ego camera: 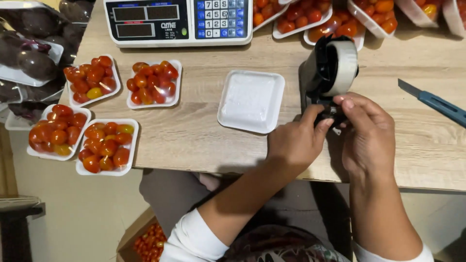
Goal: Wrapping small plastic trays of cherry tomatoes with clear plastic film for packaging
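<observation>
A black plastic tape dispenser with a roll of clear tape [331, 68] is stood upright on the wooden table [204, 140], just right of an empty white foam tray [251, 100]. Its base is pinched by the left hand [296, 143] and right hand [367, 133], fingers closed on it; the roll rises away beyond the fingertips.

Both hands, left hand [296, 143] and right hand [369, 133], pinch a black tape dispenser [329, 73] on the table [204, 126] beside an empty white tray [251, 101].
</observation>
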